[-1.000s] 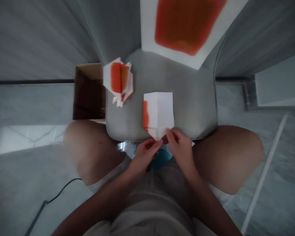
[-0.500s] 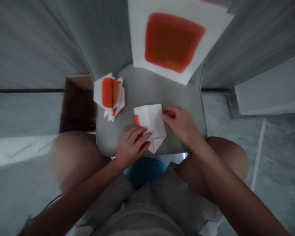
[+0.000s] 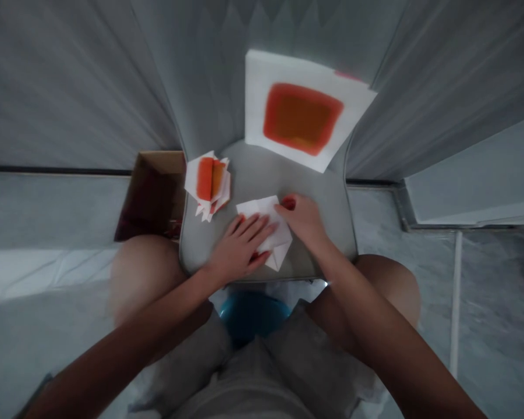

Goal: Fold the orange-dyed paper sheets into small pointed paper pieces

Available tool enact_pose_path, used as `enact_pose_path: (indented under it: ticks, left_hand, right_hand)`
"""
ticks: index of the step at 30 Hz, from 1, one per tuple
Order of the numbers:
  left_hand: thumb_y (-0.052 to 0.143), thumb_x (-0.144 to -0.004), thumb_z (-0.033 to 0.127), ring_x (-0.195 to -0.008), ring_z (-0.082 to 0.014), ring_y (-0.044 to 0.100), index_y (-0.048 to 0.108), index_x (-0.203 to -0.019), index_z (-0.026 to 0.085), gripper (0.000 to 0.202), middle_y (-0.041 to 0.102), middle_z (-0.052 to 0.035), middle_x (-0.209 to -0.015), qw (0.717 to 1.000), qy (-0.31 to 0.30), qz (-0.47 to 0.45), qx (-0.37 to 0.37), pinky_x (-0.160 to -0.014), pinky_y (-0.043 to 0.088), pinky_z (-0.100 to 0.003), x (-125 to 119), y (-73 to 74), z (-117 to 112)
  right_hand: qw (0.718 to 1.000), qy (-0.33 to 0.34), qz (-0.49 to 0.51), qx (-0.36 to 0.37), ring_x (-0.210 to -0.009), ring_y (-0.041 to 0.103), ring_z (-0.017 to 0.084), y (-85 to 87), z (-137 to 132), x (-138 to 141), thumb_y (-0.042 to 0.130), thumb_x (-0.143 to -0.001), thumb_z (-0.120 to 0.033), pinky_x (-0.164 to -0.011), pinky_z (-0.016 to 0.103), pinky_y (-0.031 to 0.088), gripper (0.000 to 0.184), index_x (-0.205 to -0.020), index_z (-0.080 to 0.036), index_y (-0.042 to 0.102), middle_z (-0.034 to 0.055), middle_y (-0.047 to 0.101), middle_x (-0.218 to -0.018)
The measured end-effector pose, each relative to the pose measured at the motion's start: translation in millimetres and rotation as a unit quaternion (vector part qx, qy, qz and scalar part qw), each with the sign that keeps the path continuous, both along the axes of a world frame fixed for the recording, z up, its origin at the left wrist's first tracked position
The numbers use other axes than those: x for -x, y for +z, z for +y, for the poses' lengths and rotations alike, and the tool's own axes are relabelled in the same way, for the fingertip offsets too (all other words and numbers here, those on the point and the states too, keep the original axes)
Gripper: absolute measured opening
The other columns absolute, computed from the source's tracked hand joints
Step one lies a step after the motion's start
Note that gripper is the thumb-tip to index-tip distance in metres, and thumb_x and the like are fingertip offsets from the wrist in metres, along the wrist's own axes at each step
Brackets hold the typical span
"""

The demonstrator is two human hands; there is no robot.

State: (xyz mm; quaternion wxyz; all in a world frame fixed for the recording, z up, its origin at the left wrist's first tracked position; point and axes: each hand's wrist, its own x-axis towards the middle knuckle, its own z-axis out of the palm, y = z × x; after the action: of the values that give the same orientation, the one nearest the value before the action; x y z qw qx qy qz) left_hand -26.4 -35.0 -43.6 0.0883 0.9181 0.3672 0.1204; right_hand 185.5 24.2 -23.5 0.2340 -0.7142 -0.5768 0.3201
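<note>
A partly folded white paper (image 3: 282, 234) lies on the grey chair seat, its pointed end toward me and a bit of orange at its left edge. My left hand (image 3: 240, 244) lies flat across the left part of it, fingers spread and covering some of the creases. At the upper right edge of the sheet, my right hand (image 3: 301, 218) is curled, with thumb and forefinger pinching the paper's corner. To the left rests a small stack of folded papers (image 3: 206, 179) with orange patches and jagged points.
Against the chair back (image 3: 213, 87) leans a stack of white sheets (image 3: 255, 99) with an orange-red square. An open cardboard box (image 3: 151, 198) stands on the floor left of the seat (image 3: 327, 198). Below the seat's front edge is a blue basin (image 3: 254, 314).
My left hand has slid up and spread flatter over the paper. My right hand has come in to its upper right corner. The whole view has shifted, showing more of the chair back.
</note>
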Motion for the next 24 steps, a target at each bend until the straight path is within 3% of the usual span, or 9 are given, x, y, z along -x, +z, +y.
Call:
enact_pose_path:
  ticks: [7, 10, 14, 19, 24]
  left_hand:
    - [0.049, -0.104, 0.047, -0.156, -0.0297, 0.037, 0.042, -0.161, 0.02, 0.063, 0.044, -0.0087, -0.166, 1.0, 0.006, -0.017, 0.003, -0.132, 0.021, -0.054, 1, -4.3, -3]
    - [0.053, -0.101, 0.055, -0.157, -0.0317, 0.033, 0.04, -0.161, 0.015, 0.074, 0.041, -0.0125, -0.167, 0.999, 0.029, -0.03, 0.007, -0.132, 0.021, -0.053, 1, -5.3, -2]
    - [0.056, -0.097, 0.064, -0.157, -0.0333, 0.033, 0.039, -0.161, 0.013, 0.084, 0.04, -0.0158, -0.167, 0.998, 0.053, -0.034, 0.028, -0.131, 0.022, -0.053, 2, -5.9, 2]
    - [0.057, -0.094, 0.072, -0.156, -0.0315, 0.036, 0.043, -0.16, 0.019, 0.086, 0.046, -0.0111, -0.165, 0.997, 0.031, -0.039, 0.051, -0.13, 0.021, -0.051, 6, -4.9, 7]
    - [0.057, -0.093, 0.075, -0.156, -0.0306, 0.036, 0.044, -0.159, 0.02, 0.087, 0.048, -0.01, -0.163, 0.997, 0.024, -0.055, 0.047, -0.132, 0.016, -0.05, 9, -6.5, 8]
  right_hand:
    - [1.0, -0.005, -0.012, 0.013, -0.089, 0.073, 0.027, -6.1, 9, 7, 0.072, -0.086, -0.035, -0.085, 0.042, 0.056, 0.018, -0.094, -0.02, 0.076, 0.0093, 0.078, -0.094]
    - [0.999, -0.014, -0.036, -0.019, -0.092, 0.072, 0.028, -9.0, 10, 11, 0.073, -0.084, -0.036, -0.088, 0.043, 0.056, 0.028, -0.105, -0.018, 0.075, 0.0111, 0.077, -0.097]
    - [0.996, 0.035, -0.052, -0.069, -0.098, 0.069, 0.03, -10.4, 10, 13, 0.073, -0.081, -0.034, -0.092, 0.045, 0.054, 0.039, -0.116, -0.015, 0.072, 0.0142, 0.075, -0.104]
    - [0.988, 0.101, -0.075, -0.09, -0.095, 0.066, 0.028, -12.6, 16, 5, 0.072, -0.08, -0.034, -0.092, 0.045, 0.052, 0.029, -0.104, -0.017, 0.073, 0.0126, 0.072, -0.101]
    - [0.988, 0.123, -0.069, -0.063, -0.085, 0.062, 0.025, -15.7, 28, -2, 0.078, -0.074, -0.042, -0.085, 0.043, 0.051, 0.026, -0.087, -0.021, 0.068, 0.0076, 0.067, -0.09]
